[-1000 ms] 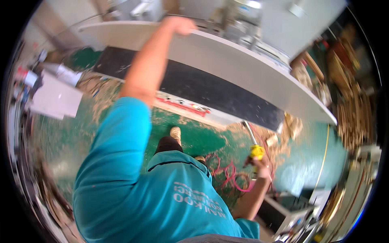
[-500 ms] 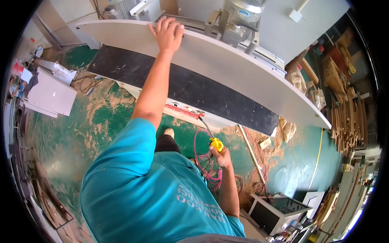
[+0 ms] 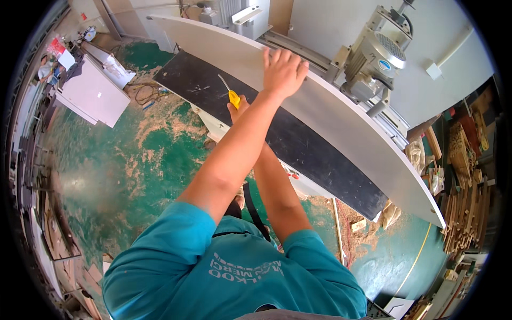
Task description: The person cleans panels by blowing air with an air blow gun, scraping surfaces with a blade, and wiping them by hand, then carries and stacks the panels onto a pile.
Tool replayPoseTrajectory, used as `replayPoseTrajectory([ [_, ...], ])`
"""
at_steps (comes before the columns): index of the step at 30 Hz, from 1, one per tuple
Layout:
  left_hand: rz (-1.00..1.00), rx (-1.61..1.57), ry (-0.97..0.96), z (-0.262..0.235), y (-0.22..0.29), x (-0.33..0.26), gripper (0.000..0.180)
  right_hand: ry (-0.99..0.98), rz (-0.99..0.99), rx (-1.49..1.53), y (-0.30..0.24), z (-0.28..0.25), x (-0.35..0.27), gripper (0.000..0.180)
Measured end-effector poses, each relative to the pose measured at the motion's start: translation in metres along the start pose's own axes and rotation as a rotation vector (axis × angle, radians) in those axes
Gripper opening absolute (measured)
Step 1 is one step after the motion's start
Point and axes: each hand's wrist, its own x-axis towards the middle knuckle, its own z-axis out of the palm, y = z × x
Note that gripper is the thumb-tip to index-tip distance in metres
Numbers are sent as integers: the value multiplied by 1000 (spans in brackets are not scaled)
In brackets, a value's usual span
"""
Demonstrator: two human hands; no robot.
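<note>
A long pale panel point(image 3: 341, 122) stands on edge along the far side of a black work surface point(image 3: 320, 149). My left hand point(image 3: 284, 73) is at its upper edge, fingers hooked over the top. Below my left forearm, my right hand point(image 3: 240, 108) reaches across to the left, closed around a yellow air blow gun point(image 3: 234, 100). The gun's thin metal nozzle points up and left above the black surface, apart from the panel. My left arm hides part of the right wrist and forearm.
Behind the panel, a motor unit point(image 3: 376, 66) sits on a metal rail. Sawdust lies on the green floor point(image 3: 176, 170). At the left stands a pale board stack point(image 3: 93, 90); wood strips point(image 3: 469, 213) are piled at the far right. A pole point(image 3: 338, 229) leans near the machine's front.
My right hand has brought the blow gun from low on the right, near the pink hose, up and left under my left arm. The view has shifted, and my left hand remains on the panel's edge.
</note>
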Motion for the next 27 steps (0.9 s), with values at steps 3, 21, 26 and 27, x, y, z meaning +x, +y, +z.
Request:
replayPoseTrajectory([
  [3, -31, -96, -129, 2, 11, 5, 34, -83, 84, -84, 5, -3, -7, 55],
  [21, -1450, -1067, 220, 14, 86, 4, 80, 1227, 770, 182, 255, -338, -638, 17],
  [26, -1745, -1347, 18, -27, 24, -62, 55, 405, 1230, 291, 282, -214, -706, 32],
  [27, -1741, -1404, -30, -35, -12, -92, 58, 117, 1176, 201, 282, -196, -706, 42],
])
